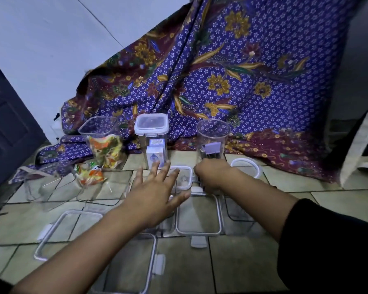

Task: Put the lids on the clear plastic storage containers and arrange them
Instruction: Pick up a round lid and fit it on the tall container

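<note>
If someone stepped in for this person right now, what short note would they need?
Left hand: open, spread above the small square lid, holding nothing.
Right hand: low beside the tall round clear container; grip hidden.
Done: the tall square clear container with a white-rimmed lid is closed.
Left: the round container and the snack-filled square container stand open; loose lids lie on the tiled floor.

Bare floor [338,200] lies open to the right — an easy way in. Ahead, a lidded tall container [152,141], a round open container [212,139] and a snack-filled container [103,143] stand before the draped cloth [242,71] — narrow gaps between them. Loose lids [198,215] crowd the near floor.
</note>
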